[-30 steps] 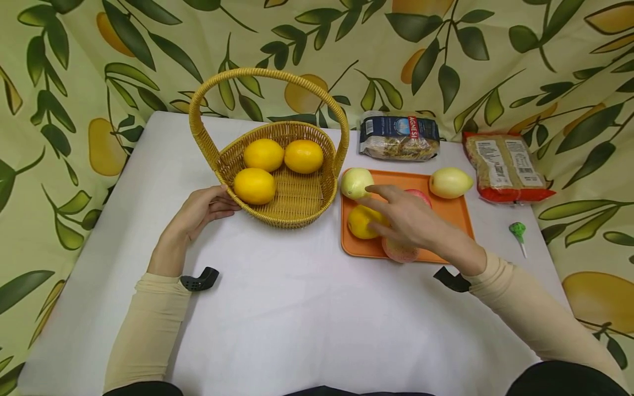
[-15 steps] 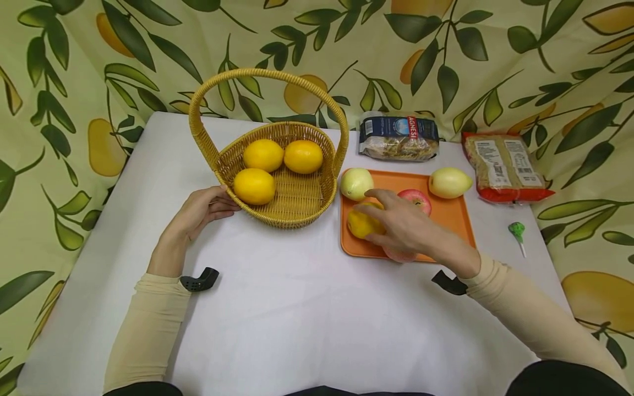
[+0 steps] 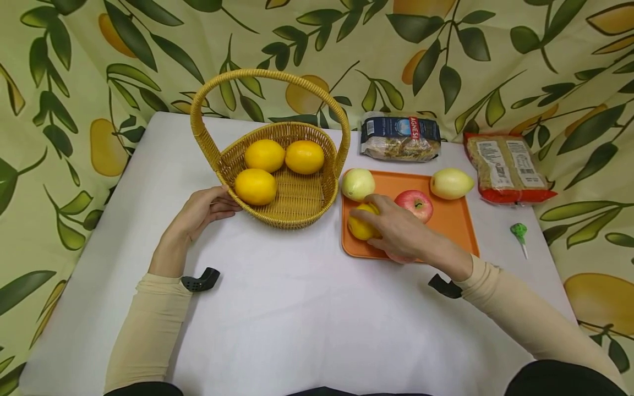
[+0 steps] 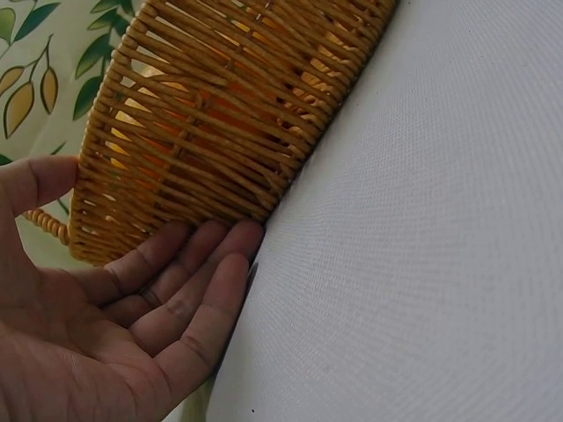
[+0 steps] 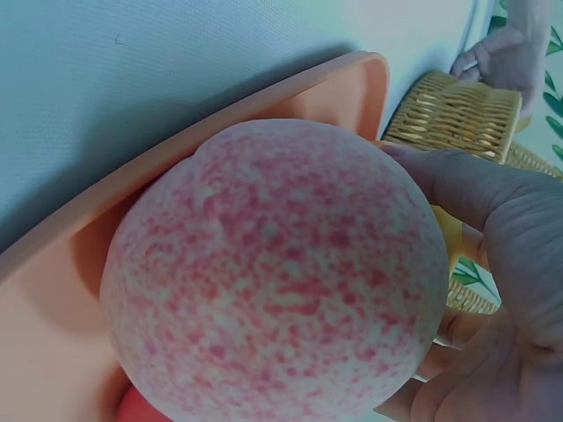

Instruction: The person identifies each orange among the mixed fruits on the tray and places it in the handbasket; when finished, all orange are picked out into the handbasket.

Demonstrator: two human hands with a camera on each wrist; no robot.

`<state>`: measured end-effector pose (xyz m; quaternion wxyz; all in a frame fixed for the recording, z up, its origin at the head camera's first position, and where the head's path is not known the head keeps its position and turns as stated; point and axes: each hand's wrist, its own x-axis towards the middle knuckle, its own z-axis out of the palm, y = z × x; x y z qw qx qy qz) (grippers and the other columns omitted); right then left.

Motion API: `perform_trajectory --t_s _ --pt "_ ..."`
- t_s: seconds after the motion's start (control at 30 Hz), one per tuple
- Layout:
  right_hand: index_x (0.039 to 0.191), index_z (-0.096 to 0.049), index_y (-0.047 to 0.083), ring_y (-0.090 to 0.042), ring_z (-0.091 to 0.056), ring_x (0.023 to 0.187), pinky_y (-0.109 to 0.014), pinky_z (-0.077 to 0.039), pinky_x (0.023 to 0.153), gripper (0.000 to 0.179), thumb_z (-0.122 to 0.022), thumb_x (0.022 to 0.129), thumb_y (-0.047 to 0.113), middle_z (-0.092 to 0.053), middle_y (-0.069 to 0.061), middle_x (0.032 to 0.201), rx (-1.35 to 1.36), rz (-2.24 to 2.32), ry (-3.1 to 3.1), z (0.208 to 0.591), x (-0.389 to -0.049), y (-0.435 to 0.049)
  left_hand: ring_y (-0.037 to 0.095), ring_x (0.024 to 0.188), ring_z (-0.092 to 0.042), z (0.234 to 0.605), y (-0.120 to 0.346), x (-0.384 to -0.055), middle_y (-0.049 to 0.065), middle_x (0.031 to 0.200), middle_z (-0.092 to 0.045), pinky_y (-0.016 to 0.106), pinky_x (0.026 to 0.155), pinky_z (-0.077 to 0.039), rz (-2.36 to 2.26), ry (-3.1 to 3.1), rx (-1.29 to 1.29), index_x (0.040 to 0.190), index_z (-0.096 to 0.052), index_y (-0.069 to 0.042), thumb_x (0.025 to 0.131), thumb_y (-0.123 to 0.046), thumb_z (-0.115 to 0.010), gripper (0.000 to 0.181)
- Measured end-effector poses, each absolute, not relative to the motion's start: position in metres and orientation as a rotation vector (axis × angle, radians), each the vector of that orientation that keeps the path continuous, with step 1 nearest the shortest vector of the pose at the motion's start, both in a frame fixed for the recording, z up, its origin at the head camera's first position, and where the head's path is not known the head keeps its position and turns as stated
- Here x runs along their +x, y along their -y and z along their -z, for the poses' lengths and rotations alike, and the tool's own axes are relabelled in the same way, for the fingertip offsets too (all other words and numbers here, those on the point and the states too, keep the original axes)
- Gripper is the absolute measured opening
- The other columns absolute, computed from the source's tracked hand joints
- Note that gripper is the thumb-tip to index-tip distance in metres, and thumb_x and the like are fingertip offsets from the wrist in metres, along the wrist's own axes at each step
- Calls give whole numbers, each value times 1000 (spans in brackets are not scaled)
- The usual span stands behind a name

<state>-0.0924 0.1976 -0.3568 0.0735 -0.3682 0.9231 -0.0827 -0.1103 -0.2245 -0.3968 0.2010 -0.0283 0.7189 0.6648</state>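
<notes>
A yellow wicker basket (image 3: 292, 214) with a tall arched handle holds three lemons (image 3: 256, 187). My left hand (image 3: 205, 212) is at its left side. In the left wrist view, the fingertips (image 4: 237, 242) touch the woven outer wall low down, and the thumb is by the rim. On the orange tray (image 3: 448, 228), my right hand (image 3: 403, 228) grips another lemon (image 3: 361, 225) between thumb and fingers. A speckled pink peach (image 5: 281, 272) lies under that hand, mostly hidden in the head view. Beside the hand sits a red apple (image 3: 415, 205).
Pale green fruits sit at the tray's back corners: a round one (image 3: 358, 184) and a longer one (image 3: 451, 183). Behind the tray lies an Agnesi pasta bag (image 3: 400, 137). A red-edged food bag (image 3: 507, 168) and a green lollipop (image 3: 518, 231) lie to the right.
My right hand has lowered slightly onto the tray's lemon, and its fingers have closed round it. More of the apple shows now. My left hand has stayed at the basket.
</notes>
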Motion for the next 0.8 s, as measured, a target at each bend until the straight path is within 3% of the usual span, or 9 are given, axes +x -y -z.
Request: perform_trajectory --t_s 0.8 --pt "133 -58 23 -36 -52 121 -54 -54 90 59 -82 80 27 -50 -18 133 -1090 231 -2810 352 -93 -197 13 96 -70 397 225 -111 -1 97 -69 23 87 -58 -1857 -2014 -67 118 -52 8 103 -42 -44 52"
